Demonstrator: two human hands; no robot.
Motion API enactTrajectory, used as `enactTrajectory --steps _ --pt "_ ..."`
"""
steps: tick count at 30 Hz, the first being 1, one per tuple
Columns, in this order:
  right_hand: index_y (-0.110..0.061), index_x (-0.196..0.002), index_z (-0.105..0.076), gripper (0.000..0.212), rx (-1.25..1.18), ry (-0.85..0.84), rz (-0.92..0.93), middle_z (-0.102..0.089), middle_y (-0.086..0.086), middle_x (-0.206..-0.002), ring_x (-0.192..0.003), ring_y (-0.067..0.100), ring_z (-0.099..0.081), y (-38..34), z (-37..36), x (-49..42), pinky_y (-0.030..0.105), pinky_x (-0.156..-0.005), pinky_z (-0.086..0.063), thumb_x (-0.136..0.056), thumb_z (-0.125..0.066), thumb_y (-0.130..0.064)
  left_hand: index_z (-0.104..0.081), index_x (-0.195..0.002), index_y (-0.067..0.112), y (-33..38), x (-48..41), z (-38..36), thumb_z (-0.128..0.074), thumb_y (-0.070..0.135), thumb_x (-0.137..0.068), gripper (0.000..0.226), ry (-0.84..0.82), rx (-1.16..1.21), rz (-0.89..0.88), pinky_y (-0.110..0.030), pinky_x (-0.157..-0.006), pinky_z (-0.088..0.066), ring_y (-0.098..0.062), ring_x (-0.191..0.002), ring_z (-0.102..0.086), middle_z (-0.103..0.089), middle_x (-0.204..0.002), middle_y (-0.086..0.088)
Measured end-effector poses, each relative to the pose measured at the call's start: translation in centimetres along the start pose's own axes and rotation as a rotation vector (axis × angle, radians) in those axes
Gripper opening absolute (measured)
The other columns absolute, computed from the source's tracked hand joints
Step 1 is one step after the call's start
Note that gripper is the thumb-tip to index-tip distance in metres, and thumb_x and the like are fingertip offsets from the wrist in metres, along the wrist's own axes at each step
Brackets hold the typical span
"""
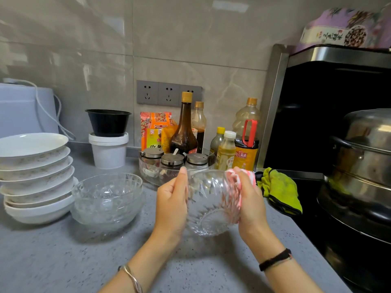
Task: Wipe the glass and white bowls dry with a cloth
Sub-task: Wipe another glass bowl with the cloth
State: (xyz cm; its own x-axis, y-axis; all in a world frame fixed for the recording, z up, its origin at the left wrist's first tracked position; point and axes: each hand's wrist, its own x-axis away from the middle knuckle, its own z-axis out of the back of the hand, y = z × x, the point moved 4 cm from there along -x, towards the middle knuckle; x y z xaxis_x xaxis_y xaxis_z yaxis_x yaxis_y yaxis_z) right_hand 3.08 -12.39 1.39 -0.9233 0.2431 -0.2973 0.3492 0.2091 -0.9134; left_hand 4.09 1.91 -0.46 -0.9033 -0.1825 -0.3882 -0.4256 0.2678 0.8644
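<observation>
A cut-glass bowl (211,206) is held above the grey counter, tilted with its base toward me. My left hand (172,199) grips its left rim, thumb up along the edge. My right hand (249,199) holds a pink and white cloth (243,176) pressed over the bowl's right rim, part of the cloth showing through the glass. A stack of glass bowls (108,197) stands on the counter to the left. Further left sits a stack of white bowls (36,176).
Behind the hands, a glass dish holds three lidded spice jars (171,163), with sauce and oil bottles (245,136) behind. A white tub topped by a black bowl (108,138) stands at the back. A yellow-green rag (279,189) lies beside the black hob; a steel steamer pot (364,157) is right.
</observation>
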Motion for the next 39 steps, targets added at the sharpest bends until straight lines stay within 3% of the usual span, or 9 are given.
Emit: enactTrajectory --steps 5,11,20,23,26,29,32,34,39 --pt "-0.017 -0.056 -0.052 0.041 0.197 0.073 0.111 -0.048 -0.002 -0.049 -0.045 0.011 -0.047 -0.6 1.3 -0.3 0.018 -0.044 -0.038 -0.096 -0.052 -0.024 -0.057 -0.056 0.017 1.0 -0.8 -0.3 -0.04 0.035 -0.099 0.05 -0.113 -0.216 -0.135 -0.022 -0.057 -0.042 -0.017 -0.054 -0.049 -0.052 -0.054 -0.009" --pt "-0.016 -0.044 -0.048 0.053 0.36 -0.001 0.24 -0.039 -0.007 -0.034 -0.033 0.004 -0.036 -0.9 0.5 0.4 0.014 -0.039 -0.031 -0.096 -0.051 -0.012 -0.052 -0.059 0.016 1.3 0.1 -1.3 -0.065 0.066 -0.067 0.052 -0.325 -0.437 -0.257 -0.022 -0.048 -0.031 -0.009 -0.048 -0.034 -0.039 -0.048 0.007" --pt "0.002 -0.08 -0.066 0.051 0.268 0.045 0.241 -0.053 -0.003 -0.054 -0.045 0.008 -0.046 -0.6 0.3 0.7 0.014 -0.044 -0.036 -0.094 -0.045 -0.042 -0.04 -0.055 0.019 1.1 -0.2 -0.8 -0.067 0.055 -0.069 0.048 -0.186 -0.198 -0.169 -0.016 -0.051 -0.03 -0.009 -0.05 -0.028 -0.029 -0.051 0.006" --pt "-0.032 -0.116 -0.063 0.038 0.449 -0.087 0.459 -0.065 -0.026 -0.099 -0.089 -0.003 -0.062 0.0 -1.3 2.0 0.018 -0.074 -0.048 -0.097 -0.038 -0.054 -0.039 -0.058 0.008 1.0 -0.5 0.0 -0.071 0.047 -0.08 0.055 -0.091 -0.139 -0.145 -0.025 -0.054 -0.033 -0.017 -0.055 -0.031 -0.032 -0.056 -0.006" --pt "-0.044 -0.136 -0.043 0.041 0.698 -0.145 0.682 -0.042 -0.029 -0.141 -0.136 -0.003 -0.033 0.7 -3.1 2.9 0.041 -0.113 -0.031 -0.097 -0.036 -0.054 -0.047 -0.069 -0.011 0.8 -1.1 0.8 -0.059 0.035 -0.093 0.053 0.019 -0.111 -0.135 -0.034 -0.058 -0.034 -0.023 -0.062 -0.037 -0.044 -0.062 -0.012" --pt "-0.039 -0.139 -0.043 0.044 0.817 -0.181 0.812 -0.04 -0.02 -0.146 -0.138 0.001 -0.032 0.8 -3.6 3.0 0.043 -0.114 -0.029 -0.098 -0.035 -0.053 -0.051 -0.07 -0.012 1.3 -1.0 1.0 -0.053 0.026 -0.096 0.046 0.081 -0.118 -0.16 -0.03 -0.058 -0.036 -0.019 -0.061 -0.04 -0.046 -0.062 -0.012" --pt "-0.053 -0.132 -0.046 0.042 0.544 -0.208 0.491 -0.05 -0.02 -0.138 -0.106 -0.004 -0.052 1.4 -2.1 1.2 0.032 -0.091 -0.043 -0.093 -0.034 -0.064 -0.037 -0.059 -0.006 1.9 -0.5 1.0 -0.053 0.025 -0.096 0.051 0.13 -0.146 -0.188 -0.024 -0.05 -0.029 -0.014 -0.053 -0.031 -0.033 -0.053 -0.006" --pt "-0.052 -0.133 -0.045 0.043 0.418 -0.191 0.391 -0.05 -0.022 -0.138 -0.112 -0.004 -0.053 1.8 -1.5 0.8 0.034 -0.094 -0.047 -0.093 -0.034 -0.064 -0.034 -0.057 -0.002 2.0 -0.3 0.8 -0.052 0.026 -0.096 0.051 0.137 -0.137 -0.186 -0.024 -0.048 -0.028 -0.014 -0.051 -0.029 -0.03 -0.051 -0.005" --pt "-0.05 -0.141 -0.033 0.043 0.805 -0.226 0.817 -0.032 -0.022 -0.15 -0.142 0.004 -0.025 0.5 -4.2 3.4 0.049 -0.115 -0.025 -0.098 -0.029 -0.055 -0.049 -0.067 -0.011 1.8 -0.3 0.6 -0.052 0.024 -0.095 0.045 0.126 -0.113 -0.207 -0.029 -0.052 -0.033 -0.017 -0.056 -0.037 -0.042 -0.057 -0.012"
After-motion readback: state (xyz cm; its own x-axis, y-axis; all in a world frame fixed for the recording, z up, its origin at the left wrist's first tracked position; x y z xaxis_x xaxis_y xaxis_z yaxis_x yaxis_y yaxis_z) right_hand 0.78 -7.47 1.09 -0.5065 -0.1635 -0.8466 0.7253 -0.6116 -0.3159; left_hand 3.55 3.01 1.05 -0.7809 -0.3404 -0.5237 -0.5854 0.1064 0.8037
